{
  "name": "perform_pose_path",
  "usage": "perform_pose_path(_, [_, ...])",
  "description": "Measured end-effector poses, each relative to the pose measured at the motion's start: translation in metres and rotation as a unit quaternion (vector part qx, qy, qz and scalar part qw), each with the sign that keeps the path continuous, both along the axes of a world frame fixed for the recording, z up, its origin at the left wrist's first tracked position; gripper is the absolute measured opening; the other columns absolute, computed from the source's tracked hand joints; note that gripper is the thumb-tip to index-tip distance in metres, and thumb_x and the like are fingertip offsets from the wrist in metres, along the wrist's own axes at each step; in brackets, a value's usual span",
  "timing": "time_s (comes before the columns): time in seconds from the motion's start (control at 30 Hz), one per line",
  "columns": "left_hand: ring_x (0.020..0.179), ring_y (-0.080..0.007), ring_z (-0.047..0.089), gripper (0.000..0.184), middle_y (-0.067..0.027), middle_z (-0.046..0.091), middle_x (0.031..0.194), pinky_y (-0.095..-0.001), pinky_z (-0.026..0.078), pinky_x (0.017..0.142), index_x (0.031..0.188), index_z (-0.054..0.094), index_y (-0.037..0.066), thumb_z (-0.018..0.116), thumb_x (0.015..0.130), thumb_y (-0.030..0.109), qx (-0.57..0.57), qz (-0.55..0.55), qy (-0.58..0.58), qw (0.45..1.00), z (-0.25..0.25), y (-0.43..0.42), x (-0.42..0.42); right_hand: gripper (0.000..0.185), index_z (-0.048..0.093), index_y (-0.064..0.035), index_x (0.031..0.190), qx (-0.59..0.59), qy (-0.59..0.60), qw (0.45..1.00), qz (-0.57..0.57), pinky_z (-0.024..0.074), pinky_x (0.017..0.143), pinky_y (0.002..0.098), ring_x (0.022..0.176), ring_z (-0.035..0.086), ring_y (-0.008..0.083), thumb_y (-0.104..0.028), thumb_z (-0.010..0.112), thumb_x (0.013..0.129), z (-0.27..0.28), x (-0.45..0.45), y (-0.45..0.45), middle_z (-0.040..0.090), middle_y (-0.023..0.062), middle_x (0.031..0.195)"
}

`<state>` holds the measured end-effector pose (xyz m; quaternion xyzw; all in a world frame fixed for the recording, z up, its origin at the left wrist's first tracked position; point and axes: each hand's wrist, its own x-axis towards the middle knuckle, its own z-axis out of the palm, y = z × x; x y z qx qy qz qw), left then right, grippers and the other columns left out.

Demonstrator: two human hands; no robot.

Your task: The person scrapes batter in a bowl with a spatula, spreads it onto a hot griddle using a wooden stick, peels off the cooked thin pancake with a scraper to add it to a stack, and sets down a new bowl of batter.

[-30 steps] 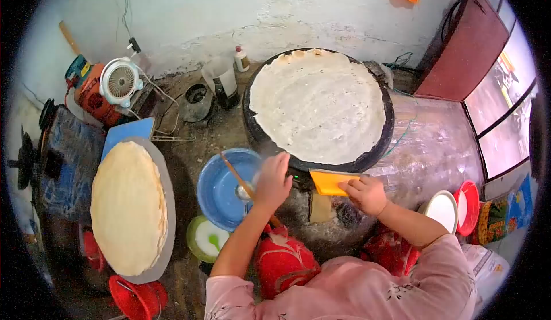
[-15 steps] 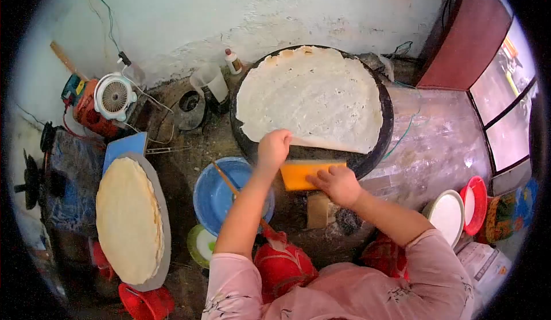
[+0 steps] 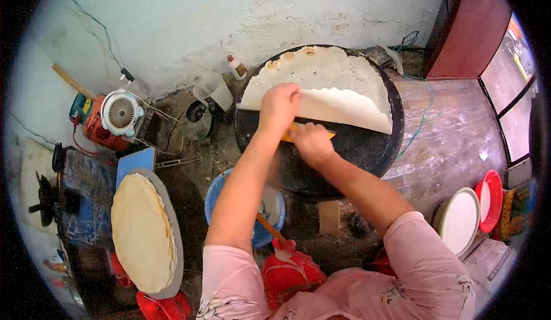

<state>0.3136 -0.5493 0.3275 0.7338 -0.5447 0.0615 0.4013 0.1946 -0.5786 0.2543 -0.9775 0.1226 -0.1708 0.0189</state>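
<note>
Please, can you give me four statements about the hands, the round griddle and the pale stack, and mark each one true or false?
1. The left hand pinches the edge of the thin sheet. True.
2. The right hand holds a wooden stick. False: it holds the orange scraper.
3. The sheet covers the whole griddle. False: the near part of the griddle is bare.
4. The pale stack lies left of the blue basin. True.

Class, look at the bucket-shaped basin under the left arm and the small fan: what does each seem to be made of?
Basin: probably smooth blue plastic, judging by its even colour and rounded rim.
Fan: likely hard, pale plastic, given its moulded casing and slotted round grille, though the grille could be coated metal.
</note>
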Motion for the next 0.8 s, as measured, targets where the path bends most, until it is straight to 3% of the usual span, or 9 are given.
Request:
perform_pose_path(0.1, [0.082,-0.0309,0.058,0.009,-0.0135,0.061,0.086,-0.0369,0.048,0.07,0.083,0.061,0.002,0.06,0.074,0.004,-0.052,-0.052,-0.108,0.991,0.019,0.015,-0.026,0.01,0.056,-0.01,0.081,-0.027,-0.067,0.997,-0.027,0.0447,0.06,0.0345,0.074,0.056,0.0219,-0.013,0.052,0.072,0.005,-0.035,-0.016,0.057,0.0051,0.077])
perform_pose_path(0.13, [0.084,-0.0313,0.057,0.012,-0.0138,0.06,0.088,-0.0376,0.048,0.072,0.084,0.061,0.002,0.06,0.073,0.002,-0.053,-0.071,-0.126,0.988,0.024,0.026,-0.035,0.012,0.055,-0.0095,0.084,-0.025,-0.029,0.999,-0.017,0.0447,0.061,0.0339,0.074,0.055,0.0219,-0.014,0.051,0.073,0.009,-0.053,-0.015,0.057,0.0051,0.079])
perform_pose_path(0.23, [0.089,-0.0333,0.056,0.02,-0.0141,0.059,0.093,-0.0395,0.047,0.078,0.089,0.06,0.001,0.059,0.069,-0.003,-0.057,-0.093,-0.163,0.981,0.01,0.063,-0.057,0.035,0.056,-0.0119,0.104,-0.025,-0.007,0.998,0.059,0.0446,0.059,0.0342,0.072,0.054,0.0208,-0.015,0.052,0.07,0.011,-0.123,-0.011,0.054,0.0023,0.079])
perform_pose_path(0.47, [0.099,-0.0346,0.053,0.026,-0.0159,0.056,0.103,-0.0398,0.044,0.087,0.095,0.059,0.001,0.059,0.069,0.0,0.009,-0.026,-0.106,0.994,-0.086,0.12,-0.069,0.039,0.059,-0.0135,0.104,0.16,0.057,0.984,0.055,0.0456,0.054,0.0348,0.066,0.054,0.0223,-0.014,0.061,0.065,0.066,-0.247,0.018,0.054,0.0026,0.075])
perform_pose_path(0.53, [0.099,-0.0346,0.051,0.031,-0.0151,0.056,0.101,-0.0411,0.043,0.087,0.102,0.057,0.001,0.06,0.071,0.003,0.032,0.0,-0.084,0.996,-0.095,0.117,-0.078,0.044,0.062,-0.0122,0.099,0.234,0.027,0.971,0.033,0.0451,0.053,0.0362,0.062,0.054,0.0246,-0.012,0.068,0.055,0.071,-0.265,0.027,0.054,0.0044,0.07])
perform_pose_path(0.7, [0.097,-0.0291,0.048,0.039,-0.0071,0.056,0.101,-0.0402,0.042,0.08,0.103,0.057,0.007,0.065,0.064,0.005,0.167,-0.001,-0.176,0.97,-0.096,0.1,-0.094,0.042,0.061,-0.0127,0.098,0.156,-0.014,0.987,0.042,0.0449,0.057,0.0342,0.065,0.054,0.0227,-0.012,0.066,0.057,0.056,-0.27,0.014,0.055,0.0028,0.073])
perform_pose_path(0.77, [0.096,-0.028,0.048,0.036,-0.0049,0.056,0.1,-0.0396,0.04,0.078,0.098,0.059,0.01,0.064,0.063,0.007,0.186,-0.035,-0.207,0.96,-0.094,0.086,-0.101,0.033,0.059,-0.0145,0.102,0.059,0.026,0.995,0.078,0.0445,0.059,0.0327,0.071,0.052,0.0203,-0.016,0.058,0.068,0.049,-0.263,0.001,0.052,0.0006,0.078])
perform_pose_path(0.8, [0.094,-0.0258,0.05,0.025,-0.0039,0.058,0.093,-0.0397,0.038,0.079,0.089,0.061,0.013,0.063,0.065,0.008,0.155,-0.056,-0.196,0.967,-0.085,0.08,-0.105,0.033,0.056,-0.0152,0.105,0.026,0.026,0.995,0.094,0.043,0.061,0.0325,0.072,0.052,0.0203,-0.019,0.052,0.072,0.036,-0.261,-0.004,0.051,0.0005,0.081])
